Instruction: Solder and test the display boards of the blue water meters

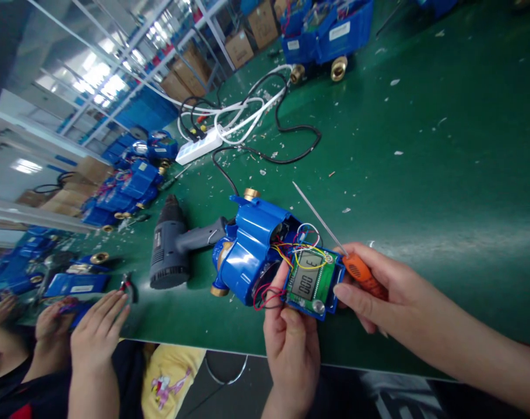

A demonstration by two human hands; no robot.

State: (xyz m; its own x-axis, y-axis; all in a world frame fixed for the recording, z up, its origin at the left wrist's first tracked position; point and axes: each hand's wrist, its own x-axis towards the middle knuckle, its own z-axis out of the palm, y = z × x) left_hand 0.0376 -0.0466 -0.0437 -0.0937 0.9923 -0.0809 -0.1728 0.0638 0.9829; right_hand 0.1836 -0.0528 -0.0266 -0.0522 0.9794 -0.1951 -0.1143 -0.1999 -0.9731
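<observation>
A green circuit board with a grey digit display [307, 276] sits in a small blue housing, tilted up toward me. My left hand [291, 337] is closed on the housing's lower left edge. Thin red, yellow and white wires run from the board to a blue water meter [247, 250] with brass ends, lying on the bench. An orange-handled screwdriver [363, 276] is gripped in my right hand [387, 291], its shaft pointing up and left. That hand's thumb also rests at the housing's right edge. The fingers behind the housing are partly hidden.
A grey heat gun [171, 244] lies left of the meter on the green bench [422, 157]. A white power strip [199, 145] and looped cables lie beyond. More blue meters [326, 35] stand at the back. Another person's hand [99, 326] is at left, near pliers [127, 285].
</observation>
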